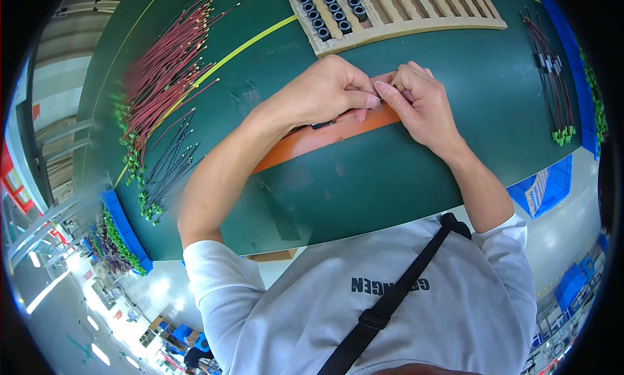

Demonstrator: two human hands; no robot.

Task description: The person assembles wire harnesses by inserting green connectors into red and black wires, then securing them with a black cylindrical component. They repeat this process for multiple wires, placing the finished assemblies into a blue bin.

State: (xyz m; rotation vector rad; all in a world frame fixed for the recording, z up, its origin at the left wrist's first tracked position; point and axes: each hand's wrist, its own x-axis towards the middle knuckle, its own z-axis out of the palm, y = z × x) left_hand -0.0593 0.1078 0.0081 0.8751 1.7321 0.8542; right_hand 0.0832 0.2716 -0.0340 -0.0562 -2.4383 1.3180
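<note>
Both of my hands meet over an orange strip (302, 151) that lies slantwise on the green table. My left hand (338, 89) is closed in a pinch, with a thin dark wire (343, 116) running out below its fingers along the strip. On that wire a small black piece (322, 124) shows. My right hand (421, 102) is closed too, thumb against forefinger, its tips almost touching the left fingertips. What lies between the right fingers is mostly covered by them.
Beyond my hands stands a cardboard tray (416, 24) with several black rings (335, 14) in its left slots. Red wires (172, 63) and black wires (172, 160) with green connectors lie at left. More wires (551, 69) lie at right, beside a blue bin (572, 63).
</note>
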